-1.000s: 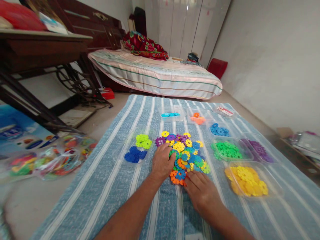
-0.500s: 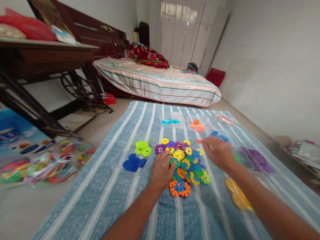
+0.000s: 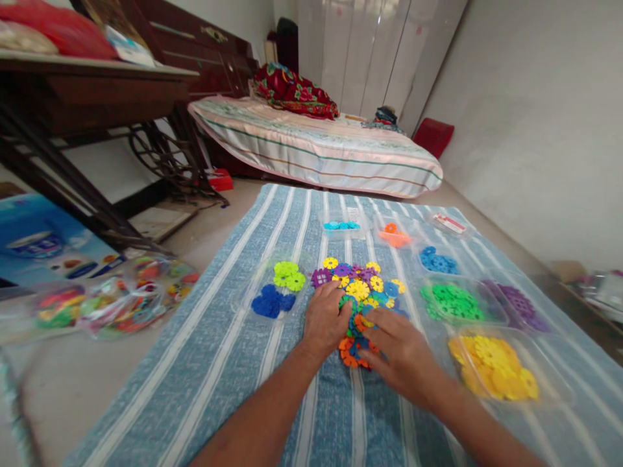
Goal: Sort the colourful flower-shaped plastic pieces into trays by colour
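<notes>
A heap of snowflake-shaped plastic discs [image 3: 358, 290] in yellow, purple, blue, orange and green lies on the striped blue cloth. My left hand [image 3: 327, 319] rests on the heap's left side, fingers stretched forward and touching discs, none gripped that I can see. Over the right front of the heap is my right hand [image 3: 400, 350], fingers and thumb apart around orange and blue discs; its fingertips partly cover them. Orange discs [image 3: 349, 353] at the near end show between the two hands.
Clear tubs hold sorted discs: dark blue [image 3: 272, 301] with lime [image 3: 289, 275] at left, light blue [image 3: 341, 226] and orange [image 3: 394, 237] behind, blue [image 3: 439, 261], green [image 3: 452, 302], purple [image 3: 522, 307] and yellow [image 3: 496, 364] at right. Bags of toys [image 3: 121, 305] lie on the floor.
My right hand has come back from beside the orange tub, where an orange piece showed at its fingertips, down to the heap. My left hand stays on the heap. The view has shifted slightly.
</notes>
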`<state>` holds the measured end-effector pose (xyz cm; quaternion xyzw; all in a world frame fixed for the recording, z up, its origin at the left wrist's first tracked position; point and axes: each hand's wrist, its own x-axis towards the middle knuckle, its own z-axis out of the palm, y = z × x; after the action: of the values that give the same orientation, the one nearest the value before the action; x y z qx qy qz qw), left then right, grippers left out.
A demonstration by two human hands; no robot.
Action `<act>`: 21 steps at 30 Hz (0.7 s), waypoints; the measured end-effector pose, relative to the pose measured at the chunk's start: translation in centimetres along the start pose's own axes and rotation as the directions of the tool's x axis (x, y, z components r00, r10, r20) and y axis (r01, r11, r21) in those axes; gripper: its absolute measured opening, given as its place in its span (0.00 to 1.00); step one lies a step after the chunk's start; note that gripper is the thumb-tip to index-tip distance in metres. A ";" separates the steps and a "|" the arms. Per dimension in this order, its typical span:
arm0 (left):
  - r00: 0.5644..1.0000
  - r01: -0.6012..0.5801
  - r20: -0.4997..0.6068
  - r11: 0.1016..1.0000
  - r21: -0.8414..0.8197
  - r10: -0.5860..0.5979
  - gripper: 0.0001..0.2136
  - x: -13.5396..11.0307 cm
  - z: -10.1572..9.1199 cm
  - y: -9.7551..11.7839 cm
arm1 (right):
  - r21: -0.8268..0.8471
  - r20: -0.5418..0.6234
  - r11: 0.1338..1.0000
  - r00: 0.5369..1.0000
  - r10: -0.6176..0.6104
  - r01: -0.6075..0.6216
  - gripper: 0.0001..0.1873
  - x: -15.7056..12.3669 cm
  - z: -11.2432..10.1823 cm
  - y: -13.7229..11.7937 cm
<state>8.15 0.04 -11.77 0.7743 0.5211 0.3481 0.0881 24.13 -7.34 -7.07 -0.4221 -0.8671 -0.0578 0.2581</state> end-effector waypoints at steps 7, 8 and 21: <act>1.000 0.004 0.016 1.000 0.000 -0.004 0.07 0.1 0.1 0.0 | -0.109 -0.093 0.994 0.996 -0.004 -0.007 0.10 -1.7 3.3 -3.2; 1.000 0.003 0.013 1.000 -0.005 -0.003 0.07 0.1 0.2 -0.1 | -0.120 -0.110 0.993 0.994 -0.023 0.009 0.11 -1.5 3.5 -3.3; 1.000 -0.003 -0.015 1.000 -0.019 0.002 0.07 0.0 0.4 -0.5 | 0.153 -0.196 0.953 0.937 0.288 -0.261 0.10 3.3 -1.7 4.8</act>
<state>8.05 0.41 -12.33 0.7713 0.5175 0.3591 0.0911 26.82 -2.55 -4.53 -0.5134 -0.7683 -0.0123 0.3820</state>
